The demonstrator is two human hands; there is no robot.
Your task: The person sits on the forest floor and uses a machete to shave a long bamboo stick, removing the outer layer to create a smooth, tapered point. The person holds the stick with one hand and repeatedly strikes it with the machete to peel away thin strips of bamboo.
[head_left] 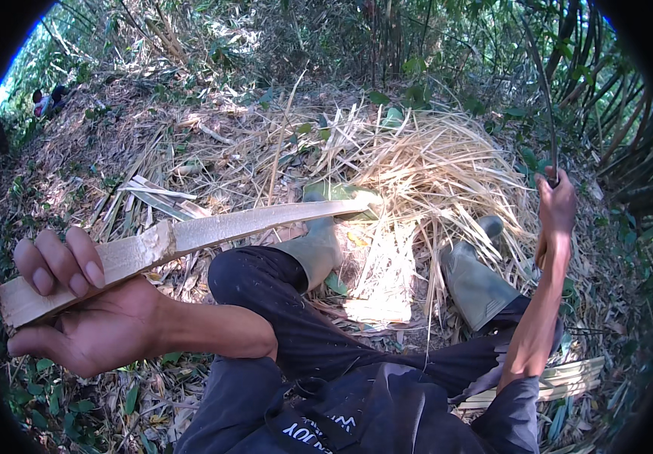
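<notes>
My left hand [91,318] grips the near end of a long split bamboo slat [243,227], fingers curled over its top. The slat has a rough node [158,240] partway along and stretches to the right over my left boot [315,250]. Its far end lies by a green leaf-like piece [341,195]. On the right, my right hand [557,200] is closed round the handle of a machete [550,106], held up and apart from the slat. The long dark blade appears nearly edge-on, pointing upward.
A heap of pale bamboo shavings [447,163] lies between and beyond my boots. Several split strips [160,193] rest at left, and a bundle of strips [568,380] beside my right hip. Bamboo stems [614,98] stand at right. A dark and red object [48,102] sits far left.
</notes>
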